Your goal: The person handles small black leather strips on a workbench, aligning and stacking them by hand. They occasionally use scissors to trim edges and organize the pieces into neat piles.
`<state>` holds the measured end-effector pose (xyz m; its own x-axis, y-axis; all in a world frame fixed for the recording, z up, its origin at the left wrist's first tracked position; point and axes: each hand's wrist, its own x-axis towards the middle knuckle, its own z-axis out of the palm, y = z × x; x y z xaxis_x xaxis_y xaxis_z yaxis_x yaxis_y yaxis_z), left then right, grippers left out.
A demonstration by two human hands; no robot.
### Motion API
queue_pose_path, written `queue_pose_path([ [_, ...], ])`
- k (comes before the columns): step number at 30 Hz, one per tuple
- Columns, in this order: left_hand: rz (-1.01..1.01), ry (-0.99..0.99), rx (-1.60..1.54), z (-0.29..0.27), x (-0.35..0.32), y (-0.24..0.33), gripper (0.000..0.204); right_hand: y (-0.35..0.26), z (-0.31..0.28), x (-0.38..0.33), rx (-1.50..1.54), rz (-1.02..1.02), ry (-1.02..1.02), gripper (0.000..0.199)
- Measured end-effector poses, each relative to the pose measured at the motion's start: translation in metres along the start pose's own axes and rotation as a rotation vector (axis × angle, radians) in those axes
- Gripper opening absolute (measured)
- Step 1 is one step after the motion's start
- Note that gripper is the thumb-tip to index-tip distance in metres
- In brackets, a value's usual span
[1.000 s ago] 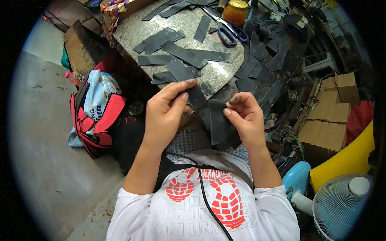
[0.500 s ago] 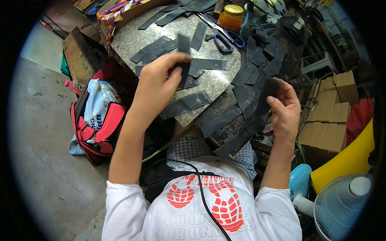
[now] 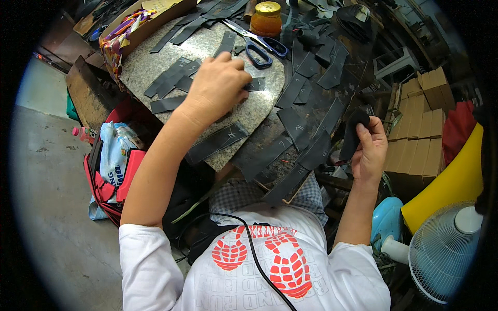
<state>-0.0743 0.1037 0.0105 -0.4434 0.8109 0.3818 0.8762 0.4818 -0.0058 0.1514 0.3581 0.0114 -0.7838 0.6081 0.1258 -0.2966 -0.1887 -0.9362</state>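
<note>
My left hand [image 3: 220, 83] is over the speckled stone slab [image 3: 270, 106], back of the hand up and fingers curled down among black strips. Its fingertips are mostly hidden, so what they grip does not show. One strip [image 3: 256, 84] sticks out beside its fingers. Off the slab's right side, my right hand [image 3: 369, 147] pinches a black strip [image 3: 352, 135] between thumb and fingers. More cut strips with pale chalk marks, such as a long strip [image 3: 218, 143], lie around my left hand. Another strip [image 3: 294, 129] lies between the hands.
Blue-handled scissors [image 3: 257, 49] and a jar of orange contents [image 3: 265, 19] stand at the slab's far side. Cardboard boxes [image 3: 423, 119] are stacked at right, above a fan [image 3: 446, 254]. A box [image 3: 140, 31] edges the slab at far left.
My left hand has come down onto the slab; the strip it held up no longer shows. My right hand still holds its strip, slightly lower. The whole view has shifted a little.
</note>
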Motion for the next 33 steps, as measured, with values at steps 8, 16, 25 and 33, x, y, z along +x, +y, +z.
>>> queue_pose_path([
  [8, 0.076, 0.154, -0.04, 0.004, 0.015, 0.007, 0.012, -0.014, -0.013, -0.004, 0.027, -0.061, 0.025, 0.019],
  [16, -0.571, 0.217, -1.467, -0.033, 0.008, 0.037, 0.019, -0.026, -0.02, -0.006, 0.016, -0.074, 0.104, 0.016],
  [25, -0.718, 0.374, -1.621, -0.046, -0.068, 0.079, 0.026, -0.014, -0.004, -0.013, 0.012, -0.113, 0.022, 0.018],
  [33, -0.754, 0.414, -1.357, -0.053, -0.097, 0.075, 0.026, -0.005, 0.011, 0.01, -0.239, -0.062, 0.039, 0.023],
])
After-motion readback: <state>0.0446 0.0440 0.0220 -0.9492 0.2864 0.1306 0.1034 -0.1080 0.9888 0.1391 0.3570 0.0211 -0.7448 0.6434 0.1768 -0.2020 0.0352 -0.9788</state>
